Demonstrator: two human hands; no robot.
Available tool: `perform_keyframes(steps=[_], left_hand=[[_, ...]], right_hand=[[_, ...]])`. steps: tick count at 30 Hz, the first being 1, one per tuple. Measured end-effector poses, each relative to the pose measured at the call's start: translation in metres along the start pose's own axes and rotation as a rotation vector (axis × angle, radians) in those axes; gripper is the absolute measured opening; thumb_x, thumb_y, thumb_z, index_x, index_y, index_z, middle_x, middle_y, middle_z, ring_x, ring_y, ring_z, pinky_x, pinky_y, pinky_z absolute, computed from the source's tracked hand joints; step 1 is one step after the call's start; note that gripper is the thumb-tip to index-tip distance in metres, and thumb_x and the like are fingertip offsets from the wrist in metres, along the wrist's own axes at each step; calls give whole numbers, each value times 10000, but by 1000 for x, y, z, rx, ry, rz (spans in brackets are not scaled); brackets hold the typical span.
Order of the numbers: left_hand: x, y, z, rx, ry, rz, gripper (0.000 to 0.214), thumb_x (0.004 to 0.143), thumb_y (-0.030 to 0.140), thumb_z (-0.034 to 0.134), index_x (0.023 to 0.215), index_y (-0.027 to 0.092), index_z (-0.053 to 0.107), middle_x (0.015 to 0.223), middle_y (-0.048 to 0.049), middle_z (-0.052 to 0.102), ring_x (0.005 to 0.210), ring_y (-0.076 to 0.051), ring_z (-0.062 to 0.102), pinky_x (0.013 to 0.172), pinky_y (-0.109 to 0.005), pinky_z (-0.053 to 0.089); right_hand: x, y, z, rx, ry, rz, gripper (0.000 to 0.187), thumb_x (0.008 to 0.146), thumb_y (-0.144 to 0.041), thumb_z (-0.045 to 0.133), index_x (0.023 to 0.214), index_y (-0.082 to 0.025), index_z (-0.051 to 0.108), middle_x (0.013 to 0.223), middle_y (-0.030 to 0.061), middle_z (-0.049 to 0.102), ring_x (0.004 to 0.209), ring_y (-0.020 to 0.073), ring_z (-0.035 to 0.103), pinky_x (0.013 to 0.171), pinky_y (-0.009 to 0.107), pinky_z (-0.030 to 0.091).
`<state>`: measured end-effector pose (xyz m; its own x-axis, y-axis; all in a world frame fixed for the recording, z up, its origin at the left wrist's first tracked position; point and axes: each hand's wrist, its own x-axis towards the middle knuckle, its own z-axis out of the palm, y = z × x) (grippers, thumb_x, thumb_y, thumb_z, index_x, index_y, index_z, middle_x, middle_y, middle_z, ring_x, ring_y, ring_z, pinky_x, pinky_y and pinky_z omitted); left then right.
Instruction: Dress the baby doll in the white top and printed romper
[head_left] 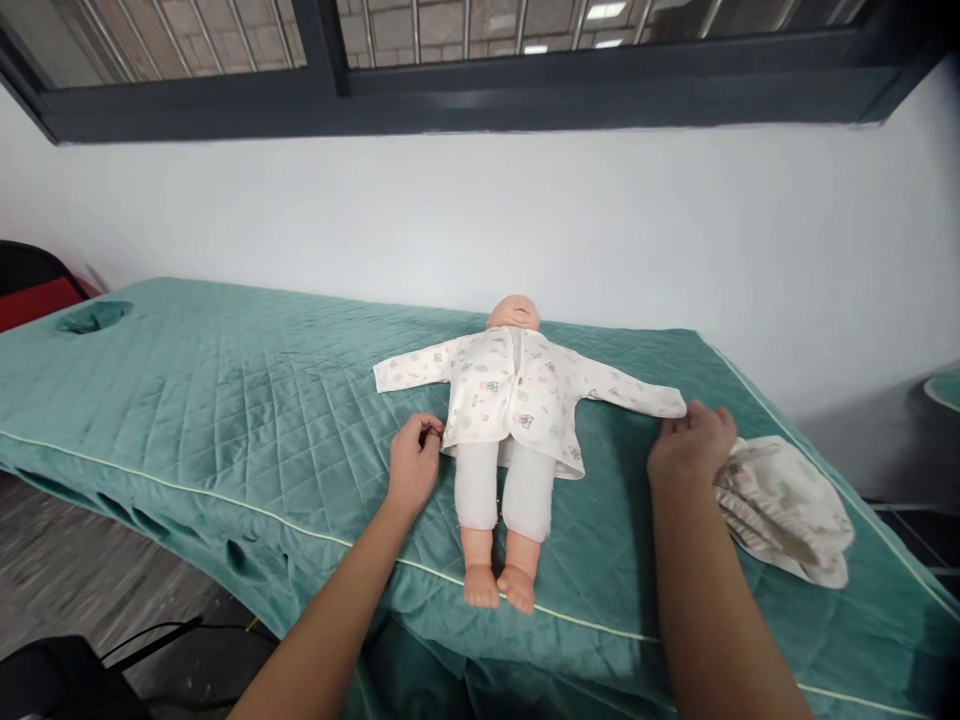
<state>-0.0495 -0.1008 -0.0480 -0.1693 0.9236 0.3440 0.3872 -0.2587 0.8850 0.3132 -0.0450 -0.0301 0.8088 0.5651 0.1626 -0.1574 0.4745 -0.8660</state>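
Observation:
A baby doll [478, 560] lies on its back with its head toward the wall and its bare feet at the front edge. It wears a white patterned baby shirt [487, 395], with both sleeves spread wide and white padding over the legs. At the shirt's lower left side, my left hand [415, 465] is closed, fingertips pinching the hem's edge. My right hand [690, 447] is closed on the cuff of the right-hand sleeve. Beside that hand lies a bunched patterned cloth [787, 510], partly hidden by my wrist.
A green quilted cover [247, 400] spreads over the bed, which has a round hole [95, 317] at the far left. Behind it stand a white wall [375, 220] and a dark window frame [562, 90]. A black and red object [37, 290] is at the left edge.

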Motion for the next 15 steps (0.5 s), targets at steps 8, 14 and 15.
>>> perform_keyframes(steps=[8,14,15], left_hand=[[6,-6,4,-225,93,-174,211,912,361,557,1047,199,556,978,-54,697,854,-179,691,804,-331,533],[18,0,0,-404,-16,-308,339,877,485,606,989,166,617,980,-78,702,874,-193,687,840,-360,556],[20,2,-2,-424,-26,-329,342,869,486,617,977,161,624,974,-79,704,870,-192,686,845,-362,556]], right_hand=[[-64,-7,13,-205,-215,-131,201,805,-278,684,981,-180,679,980,45,722,887,164,714,924,364,568],[-65,-12,16,-137,-397,307,190,793,-306,750,904,-155,718,913,76,771,872,183,749,801,283,633],[-65,-12,16,-127,-412,342,194,781,-282,766,908,-143,719,933,94,772,892,190,751,809,274,633]])
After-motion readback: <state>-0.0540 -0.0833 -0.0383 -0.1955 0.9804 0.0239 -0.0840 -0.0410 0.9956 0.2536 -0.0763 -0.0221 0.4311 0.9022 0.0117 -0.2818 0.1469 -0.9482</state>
